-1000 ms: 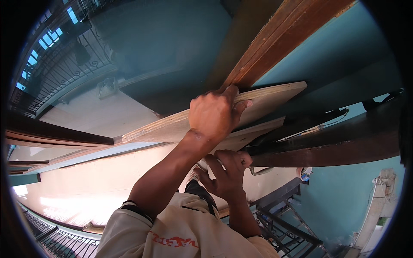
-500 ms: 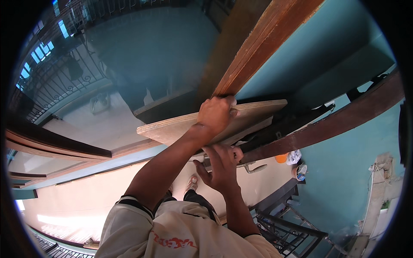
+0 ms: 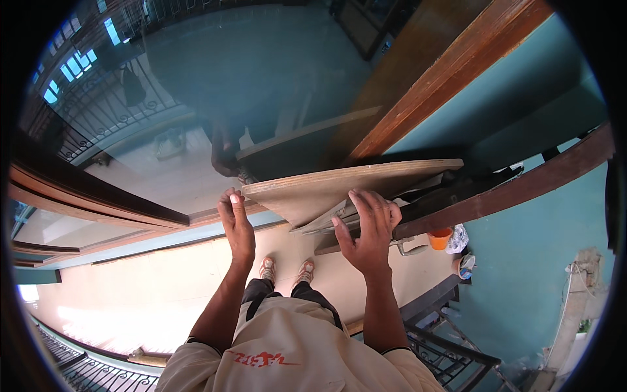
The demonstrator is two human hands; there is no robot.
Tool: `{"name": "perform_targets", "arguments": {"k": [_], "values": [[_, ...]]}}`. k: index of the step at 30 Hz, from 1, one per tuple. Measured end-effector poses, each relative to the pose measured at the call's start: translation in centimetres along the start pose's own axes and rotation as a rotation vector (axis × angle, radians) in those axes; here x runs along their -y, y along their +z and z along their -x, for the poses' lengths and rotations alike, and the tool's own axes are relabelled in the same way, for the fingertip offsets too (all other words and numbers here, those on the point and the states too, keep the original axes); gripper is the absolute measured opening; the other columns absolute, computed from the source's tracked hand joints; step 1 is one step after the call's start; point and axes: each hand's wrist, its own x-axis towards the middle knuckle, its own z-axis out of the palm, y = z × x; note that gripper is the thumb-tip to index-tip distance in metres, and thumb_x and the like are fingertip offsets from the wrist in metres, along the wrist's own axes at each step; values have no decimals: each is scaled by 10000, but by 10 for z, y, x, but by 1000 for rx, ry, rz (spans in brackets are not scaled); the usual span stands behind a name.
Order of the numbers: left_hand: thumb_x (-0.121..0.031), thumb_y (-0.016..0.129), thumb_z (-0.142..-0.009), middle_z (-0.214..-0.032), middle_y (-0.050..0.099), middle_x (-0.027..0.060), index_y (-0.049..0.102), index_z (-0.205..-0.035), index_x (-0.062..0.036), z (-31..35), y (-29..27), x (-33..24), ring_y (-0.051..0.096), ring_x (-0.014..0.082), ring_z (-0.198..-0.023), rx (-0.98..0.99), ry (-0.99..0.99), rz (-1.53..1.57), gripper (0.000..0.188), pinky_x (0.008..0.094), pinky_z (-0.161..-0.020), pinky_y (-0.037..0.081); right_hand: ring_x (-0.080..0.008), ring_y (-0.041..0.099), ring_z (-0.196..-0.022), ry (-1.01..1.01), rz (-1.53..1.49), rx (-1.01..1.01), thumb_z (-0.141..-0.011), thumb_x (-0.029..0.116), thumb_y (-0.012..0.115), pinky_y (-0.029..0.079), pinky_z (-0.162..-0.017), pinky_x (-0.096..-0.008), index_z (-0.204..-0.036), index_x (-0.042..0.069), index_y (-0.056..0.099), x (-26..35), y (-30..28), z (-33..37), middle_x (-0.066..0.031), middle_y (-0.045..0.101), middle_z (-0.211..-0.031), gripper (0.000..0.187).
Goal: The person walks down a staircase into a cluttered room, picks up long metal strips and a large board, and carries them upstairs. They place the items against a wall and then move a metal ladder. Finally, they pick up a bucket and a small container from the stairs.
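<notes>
Two hands meet one pale plywood board (image 3: 339, 186), which sits raised in front of you at about chest height, tilted, its near corner pointing down between your arms. Your left hand (image 3: 236, 225) stands upright beside the board's left corner, palm flat and fingers straight together, touching or almost touching the edge; the fisheye bend makes it hard to say which. Your right hand (image 3: 369, 228) is spread wide, fingers fanned over the lower right part of the board and over the thinner sheets (image 3: 326, 225) that lie just beneath it. Neither hand is curled around anything; both press open against the wood.

The board's far end runs out to the right and rests over a dark wooden beam (image 3: 496, 193), which slants upward to the right edge. Above it a reddish-brown wooden frame post (image 3: 450, 75) rises diagonally against a teal wall (image 3: 535, 261). To your left a large glass pane (image 3: 163, 130) mirrors an iron railing and a tiled floor, with a dark curved wooden rail (image 3: 91, 193) below it.

Down between your arms you see your shoes (image 3: 285, 269) on the pale floor (image 3: 157, 294). Near the wall to the right stands a small orange bucket (image 3: 440, 238), with a crumpled bag (image 3: 457, 238) just beside it.
</notes>
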Motion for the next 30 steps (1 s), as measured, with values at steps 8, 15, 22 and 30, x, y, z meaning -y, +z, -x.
{"name": "perform_targets", "arguments": {"k": [8,15,22,30], "values": [[-430,435,-1132,-1162,685,129,591,-1416,15,-9,21,13,605,227,-1137,235,-35,-72,550,371,-1046,444,-277,589,-1209,5,29,1,-870,274,766,311,-1080,-479,-1302,31,641,7,4,2,-123,644,-1282,511],[-375,509,-1105,-1111,589,146,624,-1383,33,-3,75,-13,564,271,-1063,511,124,-77,507,372,-1039,432,-307,589,-1201,-5,54,15,-839,242,782,331,-1055,-475,-1302,26,608,12,7,-4,-129,642,-1292,540],[-509,365,-1114,-1311,465,155,447,-1543,6,2,114,-19,452,283,-1267,732,72,287,676,399,-1141,321,-310,607,-1223,50,99,25,-861,281,775,340,-1042,-457,-1278,41,624,6,11,-10,-118,654,-1279,505],[-605,257,-1098,-1431,424,179,469,-1536,8,-11,135,-5,345,295,-1438,904,76,244,783,474,-1230,225,-263,622,-1167,91,109,-49,-870,363,795,327,-1024,-436,-1199,76,684,5,21,-13,-70,661,-1221,451]]}}
